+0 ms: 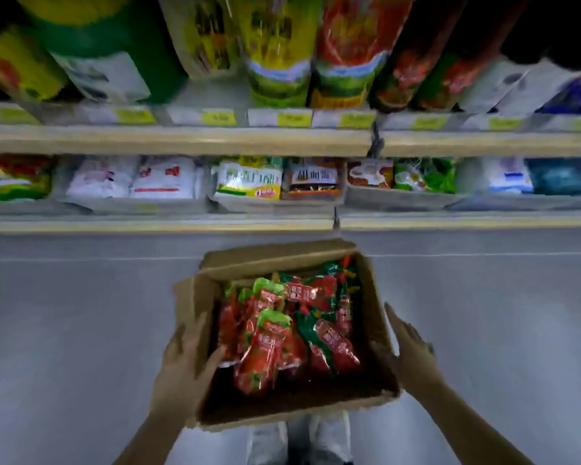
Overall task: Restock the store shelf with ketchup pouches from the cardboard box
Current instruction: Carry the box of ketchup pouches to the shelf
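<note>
head view: restocking looks barely begun. the cardboard box (287,333), lower centre, is still heaped with ketchup pouches (282,330). left hand (185,360) grips its left wall, thumb inside; right hand (411,350) lies flat-fingered against the right wall. grey floor (81,313) below; packed store shelf (182,139) across the top.

You have one cardboard box (373,297) in front of you, open at the top. It holds a loose heap of red-and-green ketchup pouches (265,350) — roughly eight or more, overlapped too much to count exactly. Two hands (185,360) are in view, one at each side wall. Two shelf levels (182,139) show ahead, and yellow price tags (294,119) — about nine, blurred — run along the upper edge.
</note>
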A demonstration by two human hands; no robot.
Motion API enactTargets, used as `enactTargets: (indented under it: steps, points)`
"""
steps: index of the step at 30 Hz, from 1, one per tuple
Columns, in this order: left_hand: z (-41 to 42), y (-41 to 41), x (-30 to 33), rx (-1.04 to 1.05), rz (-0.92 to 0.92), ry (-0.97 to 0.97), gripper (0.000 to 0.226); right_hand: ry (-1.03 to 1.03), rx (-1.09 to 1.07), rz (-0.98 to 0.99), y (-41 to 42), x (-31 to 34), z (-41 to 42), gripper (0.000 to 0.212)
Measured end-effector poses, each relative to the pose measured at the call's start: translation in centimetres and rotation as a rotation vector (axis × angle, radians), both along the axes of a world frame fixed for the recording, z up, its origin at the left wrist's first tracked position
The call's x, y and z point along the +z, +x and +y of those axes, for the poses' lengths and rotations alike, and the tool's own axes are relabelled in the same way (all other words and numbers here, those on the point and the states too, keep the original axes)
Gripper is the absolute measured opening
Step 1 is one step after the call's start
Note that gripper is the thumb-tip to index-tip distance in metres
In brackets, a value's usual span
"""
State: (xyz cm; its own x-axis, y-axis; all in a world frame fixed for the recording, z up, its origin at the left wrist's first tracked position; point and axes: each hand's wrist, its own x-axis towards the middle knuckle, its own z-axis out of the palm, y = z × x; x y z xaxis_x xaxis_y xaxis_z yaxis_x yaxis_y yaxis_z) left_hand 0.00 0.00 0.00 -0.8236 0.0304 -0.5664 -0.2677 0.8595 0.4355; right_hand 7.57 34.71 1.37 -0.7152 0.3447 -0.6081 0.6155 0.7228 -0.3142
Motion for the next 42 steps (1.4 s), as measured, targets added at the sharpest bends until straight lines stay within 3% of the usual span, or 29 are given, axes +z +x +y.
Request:
enactTargets:
  steps: [4,8,14,17,27,36,42]
  points:
    - [0.1,0.9,-7.2,0.111,-0.019,0.057,0.069,-0.083,-0.07,0.033,-1.0,-7.7,0.4,0.07]
    - [-1.2,2.0,-11.3,0.15,0.092,0.102,0.072,-0.017,-0.066,0.069,0.7,-12.3,1.3,0.081]
    - [-2.5,1.6,-12.9,0.126,0.183,0.033,0.065,0.047,-0.121,0.166,1.0,-13.4,1.8,0.067]
    - [-2.9,1.3,-12.4,0.126,0.2,0.033,0.073,0.05,-0.115,0.214,0.6,-13.1,2.0,0.067]
    - [-3.0,-4.7,-4.6,-0.08,0.224,-0.023,0.063,0.013,-0.067,0.163,-0.1,-5.9,3.0,0.076]
    - [0.5,-3.1,8.6,-0.267,0.197,-0.013,0.061,0.004,-0.237,0.193,8.0,6.3,4.3,0.075]
    - [6.5,0.0,13.0,-0.393,0.223,0.002,0.059,0.061,-0.344,0.237,16.4,11.0,8.2,0.075]
